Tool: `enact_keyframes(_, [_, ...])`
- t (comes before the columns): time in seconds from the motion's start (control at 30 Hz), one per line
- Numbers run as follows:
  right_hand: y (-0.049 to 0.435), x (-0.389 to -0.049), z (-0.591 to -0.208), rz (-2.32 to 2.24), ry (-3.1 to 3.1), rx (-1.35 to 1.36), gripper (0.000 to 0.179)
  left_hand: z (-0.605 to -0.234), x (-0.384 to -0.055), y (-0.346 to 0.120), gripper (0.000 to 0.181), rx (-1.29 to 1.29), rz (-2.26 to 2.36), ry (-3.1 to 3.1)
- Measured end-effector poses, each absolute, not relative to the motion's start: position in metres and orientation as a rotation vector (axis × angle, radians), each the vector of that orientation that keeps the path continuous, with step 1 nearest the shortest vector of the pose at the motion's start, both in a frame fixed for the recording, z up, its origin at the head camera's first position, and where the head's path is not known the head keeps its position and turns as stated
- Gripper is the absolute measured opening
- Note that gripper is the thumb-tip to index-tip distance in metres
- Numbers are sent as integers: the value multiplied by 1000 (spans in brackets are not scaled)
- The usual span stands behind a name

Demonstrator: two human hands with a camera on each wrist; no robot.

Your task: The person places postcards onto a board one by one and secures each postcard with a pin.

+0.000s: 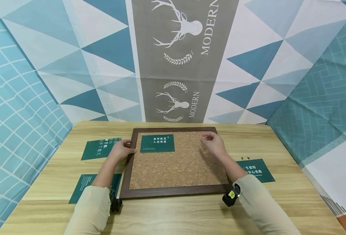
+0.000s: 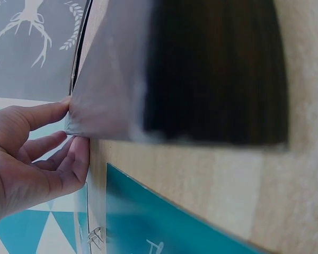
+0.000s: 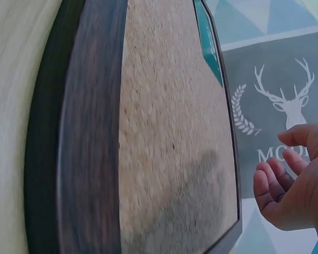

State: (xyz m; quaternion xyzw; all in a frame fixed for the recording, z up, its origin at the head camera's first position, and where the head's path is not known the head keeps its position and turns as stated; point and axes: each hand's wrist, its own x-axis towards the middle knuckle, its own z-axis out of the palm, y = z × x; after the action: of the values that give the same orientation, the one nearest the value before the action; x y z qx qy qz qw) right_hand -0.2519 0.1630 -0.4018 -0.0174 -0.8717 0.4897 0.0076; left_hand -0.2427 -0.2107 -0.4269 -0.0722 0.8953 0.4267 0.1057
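Broad pale table (image 1: 167, 217), and the framed cork board (image 1: 176, 171) lies at its middle; a shove could slew it! One green card (image 1: 157, 143) sits on the cork, liable to skew if brushed. Far-left card (image 1: 98, 149), near-left card (image 1: 82, 188) and right card (image 1: 259, 171) flank the frame, forearms crossing those last two! Left hand (image 1: 122, 150) pinches the frame's edge; right hand (image 1: 214, 144) hovers loosely curled, thumb and fingers apart; two tiny studs (image 1: 248, 158) might roll if a sleeve catches them
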Motion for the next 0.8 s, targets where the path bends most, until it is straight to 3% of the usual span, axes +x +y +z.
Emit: enact_keyframes(0.8, [198,-248,-396,1469,-2750,-107,40,-427,-242,-212,64,-190,1239,2645])
